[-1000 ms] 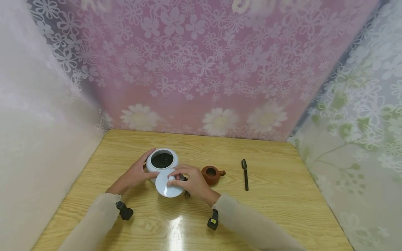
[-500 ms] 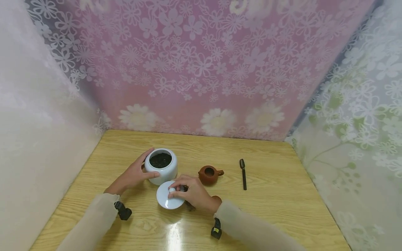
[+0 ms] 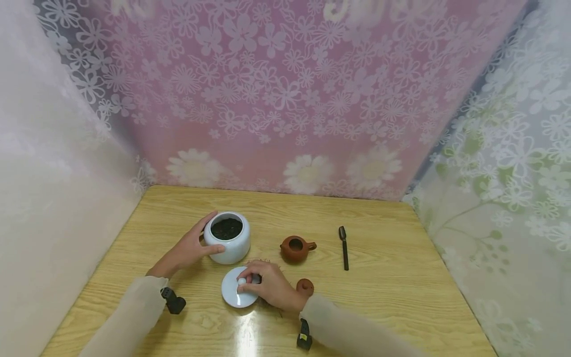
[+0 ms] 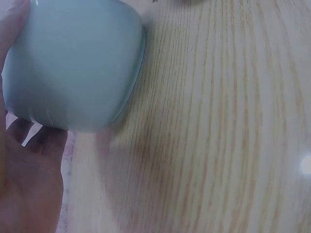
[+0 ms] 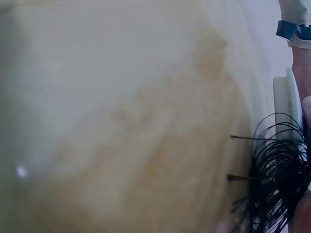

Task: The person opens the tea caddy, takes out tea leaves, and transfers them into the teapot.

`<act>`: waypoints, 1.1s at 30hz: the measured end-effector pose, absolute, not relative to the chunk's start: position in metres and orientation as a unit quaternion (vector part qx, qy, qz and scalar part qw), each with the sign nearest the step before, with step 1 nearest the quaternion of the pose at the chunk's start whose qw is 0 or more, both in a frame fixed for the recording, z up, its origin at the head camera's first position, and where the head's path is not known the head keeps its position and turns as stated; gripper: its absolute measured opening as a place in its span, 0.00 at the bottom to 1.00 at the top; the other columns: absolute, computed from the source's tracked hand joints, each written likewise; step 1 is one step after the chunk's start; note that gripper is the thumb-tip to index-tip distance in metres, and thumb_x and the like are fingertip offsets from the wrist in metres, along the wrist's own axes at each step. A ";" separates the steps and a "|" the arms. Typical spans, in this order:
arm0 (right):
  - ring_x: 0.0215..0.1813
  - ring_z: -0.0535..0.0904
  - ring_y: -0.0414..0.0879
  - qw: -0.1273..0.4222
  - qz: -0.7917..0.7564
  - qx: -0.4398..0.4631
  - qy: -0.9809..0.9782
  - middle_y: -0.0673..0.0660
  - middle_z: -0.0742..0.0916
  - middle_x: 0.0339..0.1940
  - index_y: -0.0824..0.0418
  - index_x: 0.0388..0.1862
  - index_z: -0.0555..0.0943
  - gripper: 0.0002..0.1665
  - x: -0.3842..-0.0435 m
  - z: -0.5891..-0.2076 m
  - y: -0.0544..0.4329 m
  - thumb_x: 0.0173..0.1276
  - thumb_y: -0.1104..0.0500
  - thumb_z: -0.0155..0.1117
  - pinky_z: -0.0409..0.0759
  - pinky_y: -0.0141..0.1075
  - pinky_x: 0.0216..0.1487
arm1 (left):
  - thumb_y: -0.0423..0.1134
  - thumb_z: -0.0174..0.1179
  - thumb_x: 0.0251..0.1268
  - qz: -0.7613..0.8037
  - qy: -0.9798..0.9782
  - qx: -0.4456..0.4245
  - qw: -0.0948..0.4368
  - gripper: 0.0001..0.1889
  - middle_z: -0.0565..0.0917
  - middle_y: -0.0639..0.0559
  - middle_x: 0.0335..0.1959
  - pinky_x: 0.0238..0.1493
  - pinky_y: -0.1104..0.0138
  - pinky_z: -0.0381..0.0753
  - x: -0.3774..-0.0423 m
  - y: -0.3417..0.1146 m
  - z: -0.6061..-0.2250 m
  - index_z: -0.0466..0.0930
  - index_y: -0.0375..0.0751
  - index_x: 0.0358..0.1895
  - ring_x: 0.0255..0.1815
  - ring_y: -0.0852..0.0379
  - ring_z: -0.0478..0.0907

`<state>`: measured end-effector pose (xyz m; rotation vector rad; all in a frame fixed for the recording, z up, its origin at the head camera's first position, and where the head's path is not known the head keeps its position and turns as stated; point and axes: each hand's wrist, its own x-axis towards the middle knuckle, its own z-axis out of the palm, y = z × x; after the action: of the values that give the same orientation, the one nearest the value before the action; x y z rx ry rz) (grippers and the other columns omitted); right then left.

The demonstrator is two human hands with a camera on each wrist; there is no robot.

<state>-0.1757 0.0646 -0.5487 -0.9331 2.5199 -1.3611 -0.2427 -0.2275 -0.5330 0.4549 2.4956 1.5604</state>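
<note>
My left hand [image 3: 189,250] holds the side of a white porcelain jar [image 3: 234,250], its thumb along the front. The jar stands upright, its mouth uncovered, with dark loose leaves [image 3: 226,228] inside. In the left wrist view, the jar's wall [image 4: 77,63] fills the upper left. My right hand [image 3: 274,287] pinches the knob of the white lid [image 3: 232,290], in front of the jar. Whether the lid touches the table, I cannot tell. Dark thin looping strands [image 5: 279,179] show near that hand in the right wrist view; my hand hides most of them in the head view.
A brown clay teapot [image 3: 294,254] without its lid stands right of the jar. Its small round lid [image 3: 305,287] lies beside my right wrist. Farther right lies a dark scoop [image 3: 344,248]. Patterned cloth walls [image 3: 285,148] border the wooden table [image 3: 392,277].
My right hand has carried the white lid away from the jar, toward the table's near side. The small brown lid has come into view. My left hand stays on the jar.
</note>
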 end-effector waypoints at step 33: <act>0.76 0.82 0.53 0.038 -0.460 -0.305 0.833 0.44 0.87 0.37 0.59 0.56 0.92 0.21 -0.183 -0.528 0.072 0.71 0.49 0.80 0.80 0.44 0.77 | 0.54 0.78 0.68 0.511 0.841 0.152 0.086 0.60 0.47 0.45 0.93 0.82 0.27 0.56 -0.243 -0.229 -0.536 0.42 0.54 0.92 0.90 0.28 0.50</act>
<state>-0.1829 0.0725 -0.5279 -0.9343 2.5553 -1.4108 -0.2426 -0.2294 -0.5361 0.4533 2.5077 1.5243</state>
